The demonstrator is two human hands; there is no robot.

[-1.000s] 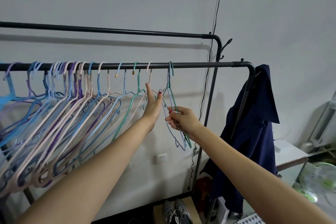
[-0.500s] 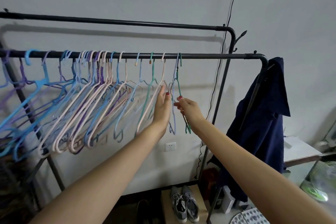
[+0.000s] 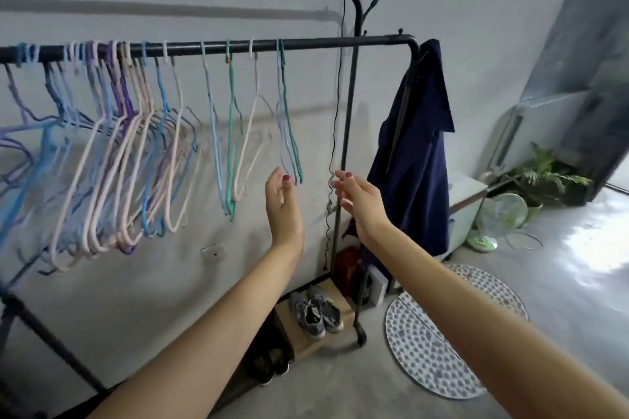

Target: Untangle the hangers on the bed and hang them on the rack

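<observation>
A black clothes rack has a lower rail [image 3: 340, 42] that carries several pastel hangers [image 3: 129, 133], crowded at the left and spaced out toward the right. The rightmost pair, a pale blue and a green hanger [image 3: 289, 119], hangs together from the rail. My left hand [image 3: 280, 201] is raised just below and left of that pair, fingers relaxed, holding nothing. My right hand [image 3: 357, 197] is to the right of the pair, in front of the rack's post, fingers loosely bent and empty. The bed is out of view.
A navy garment [image 3: 418, 146] hangs at the rack's right end. A black cable [image 3: 335, 133] dangles beside the post. Grey shoes [image 3: 316, 313] sit on a box under the rack; a round dotted mat [image 3: 442, 333], a small fan [image 3: 500, 214] and a plant [image 3: 544, 177] lie to the right.
My right hand has let go of the blue and green hangers, which now hang free. Both hands have dropped below them and the view has swung down and right.
</observation>
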